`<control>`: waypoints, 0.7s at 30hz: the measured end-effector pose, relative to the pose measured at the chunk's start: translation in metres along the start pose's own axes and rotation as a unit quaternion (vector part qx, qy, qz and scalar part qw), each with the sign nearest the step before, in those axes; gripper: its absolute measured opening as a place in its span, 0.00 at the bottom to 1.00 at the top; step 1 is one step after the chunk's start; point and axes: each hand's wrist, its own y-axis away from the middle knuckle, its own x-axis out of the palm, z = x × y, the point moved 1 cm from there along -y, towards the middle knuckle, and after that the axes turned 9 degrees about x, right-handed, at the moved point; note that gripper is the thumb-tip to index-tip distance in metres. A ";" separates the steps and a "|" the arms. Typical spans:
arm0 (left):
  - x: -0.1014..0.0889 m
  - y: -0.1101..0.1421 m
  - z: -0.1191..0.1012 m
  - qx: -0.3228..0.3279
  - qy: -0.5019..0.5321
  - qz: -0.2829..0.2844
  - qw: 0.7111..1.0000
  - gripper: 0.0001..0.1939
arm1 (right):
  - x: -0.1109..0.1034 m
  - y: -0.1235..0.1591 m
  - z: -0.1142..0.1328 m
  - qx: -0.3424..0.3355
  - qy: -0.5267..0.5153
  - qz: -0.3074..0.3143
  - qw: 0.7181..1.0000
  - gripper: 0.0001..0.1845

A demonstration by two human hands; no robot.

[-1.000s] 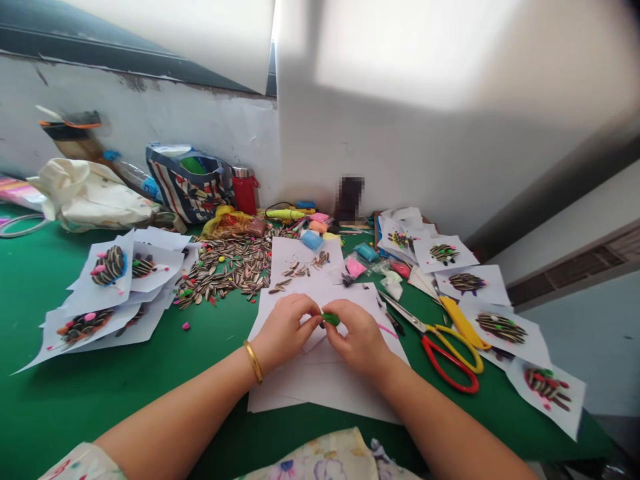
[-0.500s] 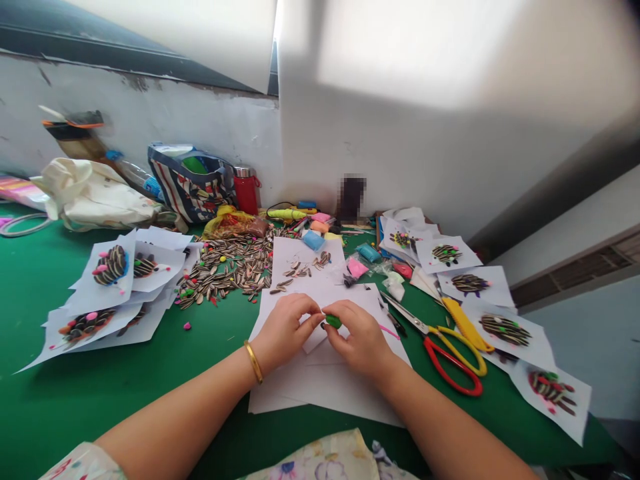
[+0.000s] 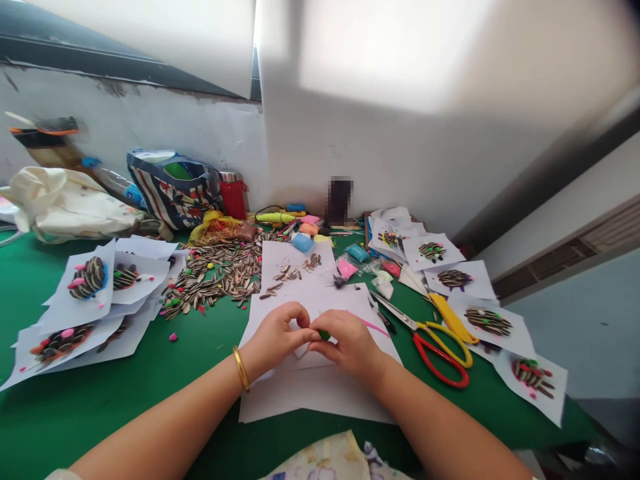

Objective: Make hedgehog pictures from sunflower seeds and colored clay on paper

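My right hand [image 3: 353,343] pinches a small lump of green modelling clay [image 3: 325,335] between thumb and fingers, above the white sheets of paper [image 3: 280,393]. The fingertips of my left hand [image 3: 280,337] meet those of the right at the clay's left edge. Its index finger is curled and its thumb is stretched toward the clay; whatever sits between its tips is hidden. Just beyond the hands, sunflower seeds [image 3: 287,273] lie on a sheet. A pink strip [image 3: 367,321] lies to the right of my right hand.
Scissors [image 3: 435,347] and a yellow cutter [image 3: 453,319] lie at right, beside papers with seed-and-clay figures [image 3: 487,322]. More such papers [image 3: 85,280] lie at left. A seed heap [image 3: 220,273], clay packets [image 3: 346,268], a striped bag [image 3: 175,190] and a red bottle [image 3: 233,197] stand behind.
The view has swung slightly, moving the scene left. My fingers have closed in around the green clay, so less of it shows. The left thumb has straightened toward the right hand.
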 end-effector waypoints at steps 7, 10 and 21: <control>-0.007 -0.002 0.002 0.060 -0.077 -0.001 0.995 0.13 | -0.021 -0.002 -0.026 0.071 0.100 -0.047 0.991 0.08; -0.012 -0.002 0.004 0.086 -0.198 0.000 0.977 0.18 | -0.032 0.000 -0.046 0.133 0.143 -0.074 0.978 0.07; -0.004 0.001 0.008 0.059 -0.315 0.144 0.936 0.48 | -0.038 0.001 -0.070 0.243 0.280 -0.003 0.929 0.08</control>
